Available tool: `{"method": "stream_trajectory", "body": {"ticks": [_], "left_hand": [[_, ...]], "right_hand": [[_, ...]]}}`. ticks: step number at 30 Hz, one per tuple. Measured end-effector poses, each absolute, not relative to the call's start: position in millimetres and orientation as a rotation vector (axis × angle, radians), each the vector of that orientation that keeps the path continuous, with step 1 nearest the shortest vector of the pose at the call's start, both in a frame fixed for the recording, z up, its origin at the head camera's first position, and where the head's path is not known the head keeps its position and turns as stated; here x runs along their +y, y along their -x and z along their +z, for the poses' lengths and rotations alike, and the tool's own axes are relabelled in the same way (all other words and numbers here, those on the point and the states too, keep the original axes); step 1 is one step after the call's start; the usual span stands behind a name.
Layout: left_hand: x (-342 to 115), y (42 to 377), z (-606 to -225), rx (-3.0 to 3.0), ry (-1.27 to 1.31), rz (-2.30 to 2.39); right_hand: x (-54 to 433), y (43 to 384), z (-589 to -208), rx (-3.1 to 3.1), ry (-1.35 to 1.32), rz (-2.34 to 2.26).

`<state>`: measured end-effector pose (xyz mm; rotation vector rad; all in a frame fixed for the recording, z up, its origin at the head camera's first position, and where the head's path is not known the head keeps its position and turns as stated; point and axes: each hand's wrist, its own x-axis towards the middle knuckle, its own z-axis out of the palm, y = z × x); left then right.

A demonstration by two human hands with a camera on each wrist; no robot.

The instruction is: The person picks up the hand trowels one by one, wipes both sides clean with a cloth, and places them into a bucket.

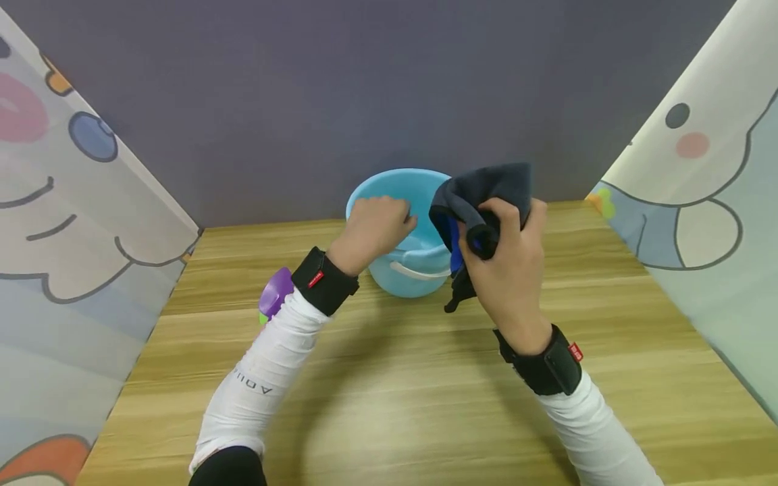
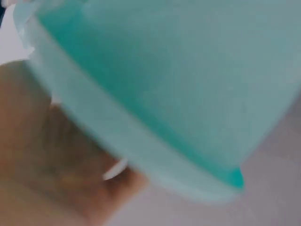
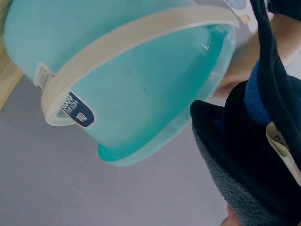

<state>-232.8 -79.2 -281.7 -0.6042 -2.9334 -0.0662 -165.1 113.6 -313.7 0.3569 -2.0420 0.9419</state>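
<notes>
My right hand [image 1: 510,263] grips a bunched, dark grey cloth [image 1: 495,185] with blue parts and black edging. In the right wrist view, this cloth [image 3: 254,155] shows fuzzy grey and blue faces and a pale label. It hangs by the right side of a light blue bucket [image 1: 407,283], partly covering its rim. My left hand [image 1: 377,229] is over the bucket's left side, back of the hand up and fingers bent downward. The left wrist view is blurred, with that hand [image 2: 56,155] beside the bucket's rim [image 2: 117,122]; whether it pinches anything is hidden.
The bucket has a white handle [image 3: 141,40], lowered at its front, and a dark label [image 3: 77,109]. A purple cup-like thing [image 1: 276,291] with a green part lies behind my left forearm. A grey wall [image 1: 292,108] stands behind the wooden tabletop [image 1: 395,405]; cartoon-printed panels flank it.
</notes>
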Motion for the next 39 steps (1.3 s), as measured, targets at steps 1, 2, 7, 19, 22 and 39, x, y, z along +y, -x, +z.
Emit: {"method": "stream_trajectory", "body": {"ticks": [1, 2, 7, 19, 22, 39], "left_hand": [[-82.5, 229.8, -281.9, -2.846, 0.608, -0.097], [-86.1, 226.3, -282.0, -2.765, 0.604, -0.125], [-111.2, 202.1, -286.1, -2.574, 0.508, -0.173], [-221.8, 133.2, -352.7, -2.816, 0.136, -0.110], [-238.1, 116.7, -373.4, -2.885, 0.048, -0.064], [-273.1, 96.9, -408.7, -3.304, -0.264, -0.243]], "right_hand": [[113.9, 165.4, -315.1, -2.060, -0.369, 0.928], [114.1, 165.5, -316.1, -2.076, -0.386, 0.917], [115.6, 164.6, -322.0, -2.123, -0.465, 0.897], [109.0, 141.3, -335.5, -2.179, -0.672, 1.040], [108.5, 137.3, -340.4, -2.180, -0.698, 1.006], [103.8, 135.8, -348.2, -2.216, -0.726, 1.013]]}}
